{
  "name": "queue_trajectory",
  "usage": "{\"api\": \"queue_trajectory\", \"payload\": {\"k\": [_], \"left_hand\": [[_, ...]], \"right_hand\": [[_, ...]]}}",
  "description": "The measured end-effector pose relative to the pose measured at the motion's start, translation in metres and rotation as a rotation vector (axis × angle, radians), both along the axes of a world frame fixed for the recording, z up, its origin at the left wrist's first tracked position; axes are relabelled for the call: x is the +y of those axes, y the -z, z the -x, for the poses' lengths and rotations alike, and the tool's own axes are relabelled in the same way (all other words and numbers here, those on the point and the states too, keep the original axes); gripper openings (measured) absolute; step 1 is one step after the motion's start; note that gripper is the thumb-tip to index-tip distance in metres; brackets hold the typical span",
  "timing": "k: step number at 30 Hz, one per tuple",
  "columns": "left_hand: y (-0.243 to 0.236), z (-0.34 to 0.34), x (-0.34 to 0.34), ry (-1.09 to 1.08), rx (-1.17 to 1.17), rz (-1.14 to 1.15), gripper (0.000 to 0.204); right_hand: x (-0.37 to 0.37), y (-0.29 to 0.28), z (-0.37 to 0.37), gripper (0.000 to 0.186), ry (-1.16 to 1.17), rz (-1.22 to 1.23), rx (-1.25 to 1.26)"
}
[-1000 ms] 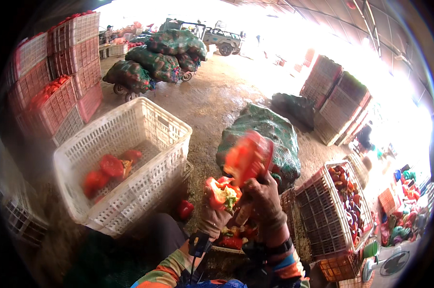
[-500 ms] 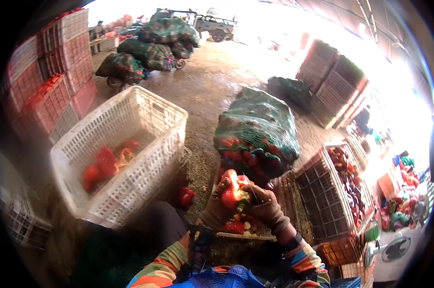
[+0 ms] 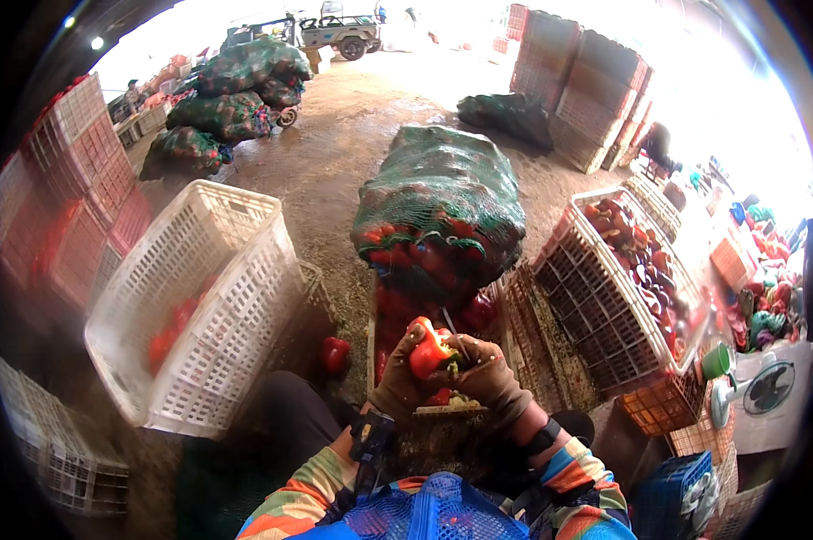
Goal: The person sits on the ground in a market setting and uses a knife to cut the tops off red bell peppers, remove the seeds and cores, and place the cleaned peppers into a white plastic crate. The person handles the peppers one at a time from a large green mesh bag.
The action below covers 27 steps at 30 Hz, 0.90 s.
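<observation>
In front of my lap, my left hand (image 3: 395, 371) is closed around a red bell pepper (image 3: 424, 356), with its cut, pale inner side and green stem toward the right. My right hand (image 3: 489, 373), gloved like the left, presses against the pepper's stem side. From its fingers a thin knife blade (image 3: 449, 320) points up and away; the handle is hidden. Both hands are above a low crate (image 3: 371, 346) with red peppers and pale cut scraps. Behind it, a green net sack (image 3: 447, 184) full of red peppers bulges over the crate's far end.
At left stands a tall white crate (image 3: 244, 346) with red pepper pieces inside. A loose red pepper (image 3: 335, 355) lies on the floor. On the right are a crate of dark red pieces (image 3: 582, 301), a small fan (image 3: 768, 387) and a blue crate (image 3: 663, 495). Stacked crates (image 3: 73, 153) rise farther left.
The view has shifted, so the sack and crates sit differently in it. My hands still hold the pepper, which has turned slightly; the knife blade now points upward beyond it.
</observation>
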State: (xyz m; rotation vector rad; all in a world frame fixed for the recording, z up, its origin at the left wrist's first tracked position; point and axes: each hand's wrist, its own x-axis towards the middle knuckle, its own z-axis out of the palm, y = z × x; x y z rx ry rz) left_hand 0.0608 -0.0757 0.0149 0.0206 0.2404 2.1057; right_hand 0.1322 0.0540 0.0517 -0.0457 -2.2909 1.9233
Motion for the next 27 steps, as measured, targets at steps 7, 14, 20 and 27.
{"api": "queue_trajectory", "payload": {"k": [7,14,20,27], "left_hand": [[0.009,-0.009,0.013,-0.119,0.126,0.046,0.036],[0.015,0.0,0.01,-0.04,0.078,0.167,0.036],[0.012,-0.002,0.005,0.001,0.074,0.156,0.036],[-0.009,0.006,-0.009,-0.159,-0.011,0.084,0.026]], "right_hand": [[0.011,0.001,-0.023,0.041,0.163,0.565,-0.25],[0.006,-0.003,-0.013,0.042,0.095,-0.352,-0.031],[0.002,0.002,-0.012,0.037,-0.002,0.122,-0.136],[0.007,0.009,-0.004,0.028,0.268,0.614,-0.193]]}}
